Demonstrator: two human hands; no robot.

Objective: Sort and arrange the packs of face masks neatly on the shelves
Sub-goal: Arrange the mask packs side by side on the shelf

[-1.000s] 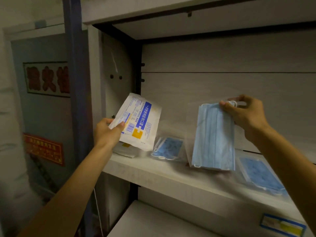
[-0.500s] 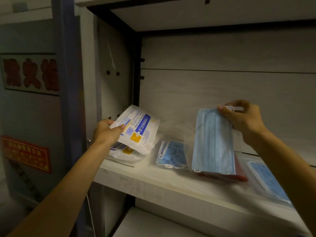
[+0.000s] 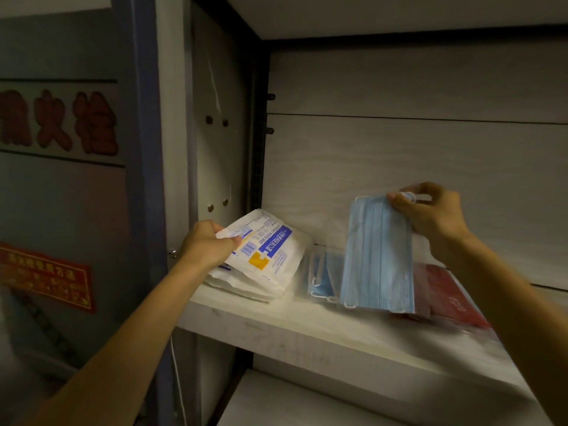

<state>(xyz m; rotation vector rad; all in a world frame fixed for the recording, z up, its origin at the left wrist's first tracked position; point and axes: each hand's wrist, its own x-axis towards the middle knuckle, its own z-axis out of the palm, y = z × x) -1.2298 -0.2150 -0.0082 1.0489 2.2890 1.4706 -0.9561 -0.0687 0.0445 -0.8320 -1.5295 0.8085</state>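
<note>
The left hand [image 3: 206,245] holds a white mask pack [image 3: 270,247] on its pile; the right hand [image 3: 430,217] pinches a blue mask pack [image 3: 379,256] above the shelf [image 3: 307,327], sorting half done

left hand [image 3: 206,245] | white pack [image 3: 266,250] lowered onto white stack [image 3: 246,285] | shelf corner

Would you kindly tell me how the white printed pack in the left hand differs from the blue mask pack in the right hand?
The white paper pack with blue and yellow print is opaque; the clear pack of pale blue pleated masks shows its contents. The white pack lies tilted on a stack of similar white packs; the blue one hangs upright above the shelf. Each is pinched by one hand: left hand, right hand.
</note>
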